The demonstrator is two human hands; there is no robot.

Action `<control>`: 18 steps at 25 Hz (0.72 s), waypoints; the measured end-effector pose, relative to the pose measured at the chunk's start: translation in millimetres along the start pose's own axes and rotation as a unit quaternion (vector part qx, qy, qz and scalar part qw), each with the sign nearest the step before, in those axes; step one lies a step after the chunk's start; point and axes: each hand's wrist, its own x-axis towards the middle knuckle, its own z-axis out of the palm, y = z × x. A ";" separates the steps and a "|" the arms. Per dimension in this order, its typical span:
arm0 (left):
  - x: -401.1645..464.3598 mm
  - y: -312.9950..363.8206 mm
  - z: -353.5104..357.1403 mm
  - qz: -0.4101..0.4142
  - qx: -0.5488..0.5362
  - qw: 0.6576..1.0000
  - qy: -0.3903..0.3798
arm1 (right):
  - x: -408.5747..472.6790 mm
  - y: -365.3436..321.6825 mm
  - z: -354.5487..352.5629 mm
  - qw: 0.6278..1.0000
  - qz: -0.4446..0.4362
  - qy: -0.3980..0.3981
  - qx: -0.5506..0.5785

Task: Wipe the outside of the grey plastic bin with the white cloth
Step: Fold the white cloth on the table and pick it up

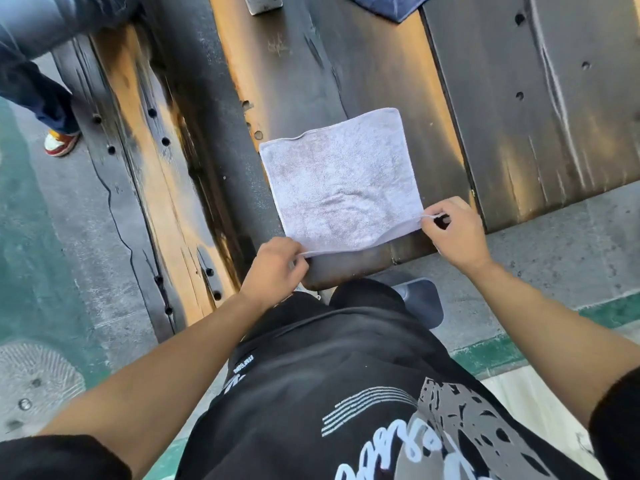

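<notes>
My hands, left hand (277, 268) and right hand (453, 233), pinch the white cloth's (341, 181) near corners (flat on the table (381, 64)) to lift it for wiping the grey plastic bin (424, 299).

Dark, weathered wooden table (540, 98) of broad planks with orange-brown worn patches, knots and round holes, beside a parallel bench (138, 188) of the same wood. Beneath, a grey concrete floor (568, 244) with green-painted areas (20, 237). Warm light falls across the boards. A dark blue cloth (391, 5) lies at the table's far edge.

dark wooden table (381, 81), white cloth (341, 183) flat on it
</notes>
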 end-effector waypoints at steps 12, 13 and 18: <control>95.8 0.3 -51.2 -0.297 -0.323 0.876 0.203 | 112.6 -65.0 -15.0 0.951 0.141 -0.031 0.273; 105.9 -4.2 -55.1 -0.306 -0.338 0.865 0.209 | 122.2 -71.2 -15.5 0.951 0.144 -0.035 0.272; 136.8 -11.0 -72.4 -0.334 -0.357 0.844 0.223 | 161.2 -89.3 -12.8 0.947 0.145 -0.055 0.280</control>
